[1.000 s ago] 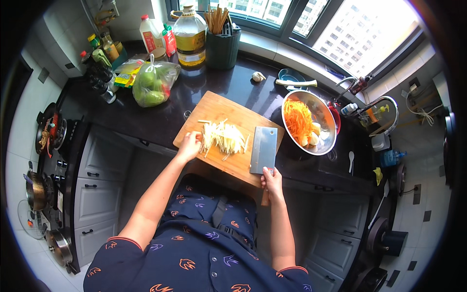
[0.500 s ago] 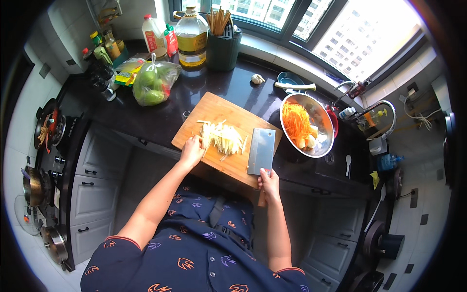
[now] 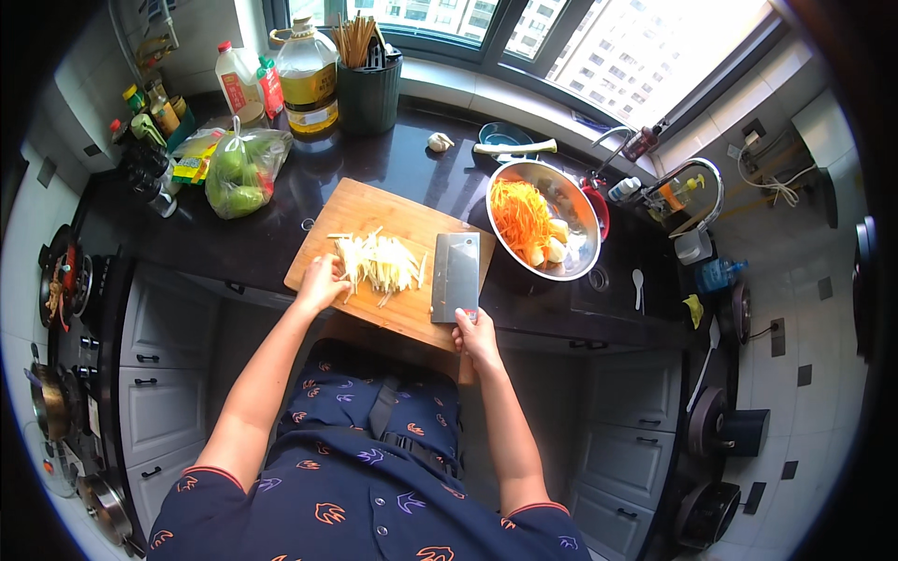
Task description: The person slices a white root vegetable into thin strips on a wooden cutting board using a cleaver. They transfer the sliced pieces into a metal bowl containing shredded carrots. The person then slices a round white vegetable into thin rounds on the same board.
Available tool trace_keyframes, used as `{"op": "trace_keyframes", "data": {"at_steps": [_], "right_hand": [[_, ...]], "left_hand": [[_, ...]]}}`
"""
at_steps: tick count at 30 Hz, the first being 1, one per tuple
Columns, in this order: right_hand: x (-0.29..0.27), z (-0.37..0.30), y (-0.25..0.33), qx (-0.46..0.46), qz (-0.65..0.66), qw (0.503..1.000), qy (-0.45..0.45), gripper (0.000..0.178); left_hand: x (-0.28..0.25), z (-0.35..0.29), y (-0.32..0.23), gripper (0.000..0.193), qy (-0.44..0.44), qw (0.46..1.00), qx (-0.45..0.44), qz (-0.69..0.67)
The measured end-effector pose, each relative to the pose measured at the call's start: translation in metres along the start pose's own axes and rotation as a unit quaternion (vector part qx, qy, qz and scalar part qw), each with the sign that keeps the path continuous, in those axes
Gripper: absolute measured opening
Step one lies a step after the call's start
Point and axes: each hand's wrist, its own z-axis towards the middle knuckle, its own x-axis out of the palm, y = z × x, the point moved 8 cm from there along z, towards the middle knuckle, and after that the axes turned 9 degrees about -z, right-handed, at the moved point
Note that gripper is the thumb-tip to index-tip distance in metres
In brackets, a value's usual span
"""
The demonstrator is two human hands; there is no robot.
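On the wooden cutting board lies a pile of pale, thin-cut vegetable shreds. My left hand is at the pile's left end, fingers curved and apart, fingertips touching the outer shreds. My right hand grips the handle of a cleaver. Its broad grey blade lies over the right part of the board, beside the pile; whether it touches the wood I cannot tell. Right of the board stands a steel bowl with orange carrot shreds and some pale peeled pieces.
Behind the board are a garlic bulb and a long pale stalk across a blue glass dish. A bag of green produce, an oil jug and a chopstick holder stand back left. A white spoon lies right.
The whole view has shifted, so the board, bowl and counter items sit farther left in the picture. On the board, both hands, the cleaver and the pile keep nearly the same places.
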Motion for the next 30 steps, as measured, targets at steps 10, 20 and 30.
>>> {"op": "trace_keyframes", "data": {"at_steps": [10,20,30], "right_hand": [[-0.011,0.015,0.006,-0.012,0.015,0.999,0.026,0.016],[0.032,0.021,0.029,0.007,-0.029,0.993,0.112,0.015],[0.076,0.024,0.026,0.027,-0.024,0.984,0.176,0.016]], "left_hand": [[-0.028,-0.007,0.006,0.07,-0.028,0.989,-0.047,0.135],[0.019,-0.001,-0.042,0.072,-0.006,0.995,0.035,0.093],[-0.002,0.011,-0.002,0.086,-0.044,0.995,0.005,0.093]]}}
